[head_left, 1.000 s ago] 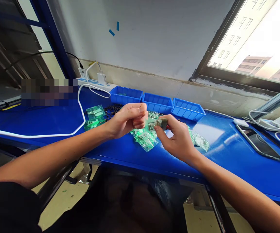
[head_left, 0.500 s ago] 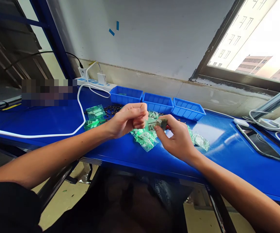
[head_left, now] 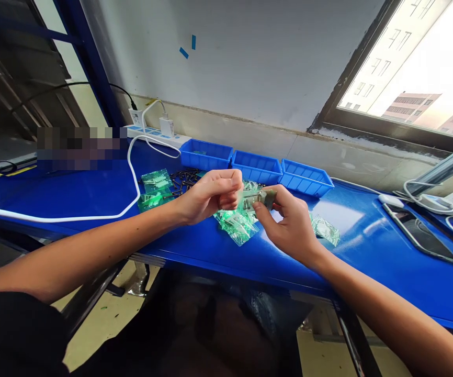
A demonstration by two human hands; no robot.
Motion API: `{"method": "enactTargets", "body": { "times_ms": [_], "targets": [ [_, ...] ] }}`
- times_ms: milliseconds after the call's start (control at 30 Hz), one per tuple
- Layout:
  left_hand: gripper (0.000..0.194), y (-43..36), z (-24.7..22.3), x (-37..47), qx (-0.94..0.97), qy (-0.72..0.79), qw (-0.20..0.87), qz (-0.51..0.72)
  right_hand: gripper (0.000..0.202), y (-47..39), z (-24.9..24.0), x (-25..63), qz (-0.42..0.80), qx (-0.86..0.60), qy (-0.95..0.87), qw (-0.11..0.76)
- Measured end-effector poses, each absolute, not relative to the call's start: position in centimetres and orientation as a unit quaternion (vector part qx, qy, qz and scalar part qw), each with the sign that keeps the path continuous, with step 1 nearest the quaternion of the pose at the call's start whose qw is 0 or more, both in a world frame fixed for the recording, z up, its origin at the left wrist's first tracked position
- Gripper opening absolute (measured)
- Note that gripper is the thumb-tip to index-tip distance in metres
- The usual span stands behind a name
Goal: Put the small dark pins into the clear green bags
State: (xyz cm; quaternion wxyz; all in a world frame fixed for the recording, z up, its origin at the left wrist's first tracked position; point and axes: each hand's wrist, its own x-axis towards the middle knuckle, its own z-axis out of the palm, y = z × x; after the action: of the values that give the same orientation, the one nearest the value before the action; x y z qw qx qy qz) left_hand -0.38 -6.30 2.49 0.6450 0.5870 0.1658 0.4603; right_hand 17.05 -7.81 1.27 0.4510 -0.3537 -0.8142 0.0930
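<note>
Between my hands, above the blue table, is a small clear bag with metal screws inside. My right hand pinches its right end between thumb and fingers. My left hand is closed at the bag's left edge, fingers curled and thumb on top. Below the hands lies a pile of green-tinted bags. More green bags lie left of my left hand, beside loose dark screws. Another green bag rests right of my right hand.
Three blue bins line the back of the table. A power strip with a white cable is at the left. A phone lies at the right. A blurred patch covers the far left.
The view has shifted slightly. My hands keep the bag between them, and it has moved a little to the right with them.
</note>
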Motion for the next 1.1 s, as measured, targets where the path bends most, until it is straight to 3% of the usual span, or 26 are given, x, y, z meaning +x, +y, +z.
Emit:
{"method": "enactTargets", "body": {
  "times_ms": [1100],
  "targets": [
    [0.050,-6.11,2.24,-0.27,0.625,0.196,0.606,0.452,0.003,-8.02,1.54,17.15,0.096,-0.356,-0.811,0.455]
  ]
}}
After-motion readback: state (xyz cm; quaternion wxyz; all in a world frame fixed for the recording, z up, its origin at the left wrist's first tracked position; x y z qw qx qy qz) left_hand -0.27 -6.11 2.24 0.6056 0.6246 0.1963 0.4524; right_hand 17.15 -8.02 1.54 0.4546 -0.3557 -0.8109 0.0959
